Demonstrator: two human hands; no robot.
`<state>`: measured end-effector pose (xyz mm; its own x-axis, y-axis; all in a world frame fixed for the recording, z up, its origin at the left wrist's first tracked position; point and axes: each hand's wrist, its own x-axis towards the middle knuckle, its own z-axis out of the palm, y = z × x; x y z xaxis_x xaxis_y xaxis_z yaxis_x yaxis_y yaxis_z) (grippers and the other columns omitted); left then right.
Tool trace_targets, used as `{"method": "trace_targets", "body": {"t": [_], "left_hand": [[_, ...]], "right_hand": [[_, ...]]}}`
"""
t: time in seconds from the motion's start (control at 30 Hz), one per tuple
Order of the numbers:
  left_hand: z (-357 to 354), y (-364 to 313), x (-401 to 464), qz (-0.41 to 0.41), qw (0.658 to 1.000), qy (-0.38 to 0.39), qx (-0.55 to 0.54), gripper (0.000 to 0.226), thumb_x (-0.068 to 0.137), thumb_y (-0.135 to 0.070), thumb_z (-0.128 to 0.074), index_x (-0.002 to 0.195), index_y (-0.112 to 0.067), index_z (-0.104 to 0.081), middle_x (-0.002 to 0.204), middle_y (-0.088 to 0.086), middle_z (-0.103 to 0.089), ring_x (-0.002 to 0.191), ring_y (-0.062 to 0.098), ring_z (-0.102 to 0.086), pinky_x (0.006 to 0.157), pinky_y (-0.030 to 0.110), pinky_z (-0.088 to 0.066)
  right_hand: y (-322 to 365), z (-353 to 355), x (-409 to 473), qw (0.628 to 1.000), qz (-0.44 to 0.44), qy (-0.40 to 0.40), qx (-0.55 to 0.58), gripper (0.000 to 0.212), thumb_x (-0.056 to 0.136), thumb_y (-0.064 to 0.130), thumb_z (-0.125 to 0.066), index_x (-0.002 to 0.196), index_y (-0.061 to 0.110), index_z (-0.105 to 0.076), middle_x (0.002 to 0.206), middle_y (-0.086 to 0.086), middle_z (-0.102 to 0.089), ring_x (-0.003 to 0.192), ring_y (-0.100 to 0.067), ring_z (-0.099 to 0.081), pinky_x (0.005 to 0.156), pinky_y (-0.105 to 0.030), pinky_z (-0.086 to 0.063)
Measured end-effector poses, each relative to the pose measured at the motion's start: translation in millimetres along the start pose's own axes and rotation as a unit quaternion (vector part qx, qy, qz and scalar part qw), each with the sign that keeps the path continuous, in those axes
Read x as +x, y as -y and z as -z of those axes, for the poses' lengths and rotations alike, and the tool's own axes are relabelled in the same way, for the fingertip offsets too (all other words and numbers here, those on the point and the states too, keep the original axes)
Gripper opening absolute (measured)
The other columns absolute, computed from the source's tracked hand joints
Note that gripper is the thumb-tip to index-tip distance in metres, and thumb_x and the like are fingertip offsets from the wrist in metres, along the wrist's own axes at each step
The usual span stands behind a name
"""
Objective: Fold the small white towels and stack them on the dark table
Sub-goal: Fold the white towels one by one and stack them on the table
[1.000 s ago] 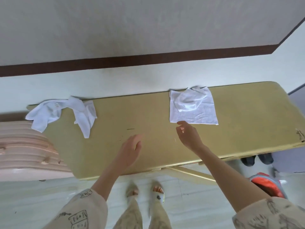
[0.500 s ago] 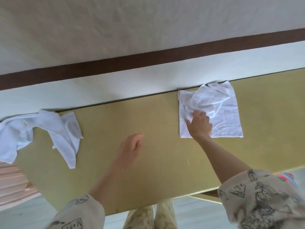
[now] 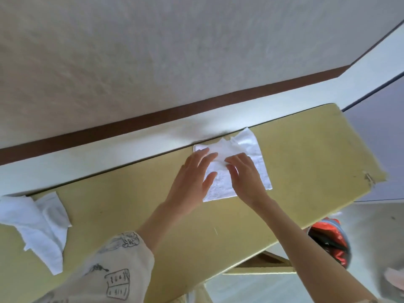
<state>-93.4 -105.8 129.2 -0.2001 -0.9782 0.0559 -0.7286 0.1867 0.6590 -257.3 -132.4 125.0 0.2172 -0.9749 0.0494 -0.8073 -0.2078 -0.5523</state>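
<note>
Progress: early, nothing stacked | left hand (image 3: pixel 192 180) flat, fingers straight, on white towel (image 3: pixel 251 154) at table (image 3: pixel 306 162) far edge | right hand (image 3: pixel 244 173) fingers bent on it (pinch unclear) | crumpled towels (image 3: pixel 41 224) await left.

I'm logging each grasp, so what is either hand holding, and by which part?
Nothing is lifted. Both the left hand and the right hand lie on the towel on the table; whether the right fingers pinch cloth cannot be told.

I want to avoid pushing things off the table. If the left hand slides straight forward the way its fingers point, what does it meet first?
The left hand already rests on the white towel; probably only the towel's far edge, then the table's back edge.
</note>
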Motion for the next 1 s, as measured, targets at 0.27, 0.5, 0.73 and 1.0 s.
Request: {"method": "trace_targets", "body": {"t": [0.27, 0.5, 0.73, 1.0], "left_hand": [[46, -64, 0, 0.075, 0.996, -0.048, -0.004, 0.02, 0.093, -0.024, -0.051, 0.103, -0.017, -0.066, 0.101, 0.0, -0.068, 0.094, 0.021, -0.061, 0.08, 0.028, -0.046], [108, -100, -55, 0.094, 0.984, -0.073, -0.134, 0.019, 0.085, -0.012, -0.058, 0.082, -0.025, -0.072, 0.076, -0.021, -0.067, 0.073, -0.006, -0.059, 0.061, 0.006, -0.041], [139, -55, -113, 0.2, 0.966, -0.156, -0.038, 0.019, 0.09, -0.012, -0.054, 0.097, -0.011, -0.072, 0.097, -0.004, -0.069, 0.09, 0.009, -0.057, 0.072, 0.007, -0.035], [170, -5, -143, 0.282, 0.932, -0.218, -0.063, 0.007, 0.088, -0.017, -0.059, 0.094, -0.013, -0.058, 0.093, 0.0, -0.062, 0.092, 0.021, -0.059, 0.078, 0.03, -0.044]], "right_hand": [[36, 80, -20, 0.996, 0.067, -0.062, -0.003, 0.022, 0.086, 0.001, -0.041, 0.089, 0.001, -0.063, 0.088, -0.014, -0.06, 0.082, -0.033, -0.054, 0.071, -0.042, -0.047], [36, 68, -57, 0.999, -0.001, 0.037, 0.009, 0.017, 0.092, 0.005, -0.041, 0.1, 0.003, -0.056, 0.099, -0.01, -0.058, 0.095, -0.028, -0.051, 0.078, -0.034, -0.039], [65, 56, -67, 0.994, -0.016, 0.08, 0.074, 0.019, 0.093, 0.017, -0.049, 0.093, 0.003, -0.061, 0.09, -0.003, -0.062, 0.086, -0.019, -0.053, 0.073, -0.028, -0.037], [124, 58, -20, 0.995, 0.033, 0.057, 0.068, 0.024, 0.094, 0.014, -0.048, 0.105, 0.008, -0.068, 0.109, -0.004, -0.068, 0.104, -0.02, -0.058, 0.078, -0.018, -0.033]]}}
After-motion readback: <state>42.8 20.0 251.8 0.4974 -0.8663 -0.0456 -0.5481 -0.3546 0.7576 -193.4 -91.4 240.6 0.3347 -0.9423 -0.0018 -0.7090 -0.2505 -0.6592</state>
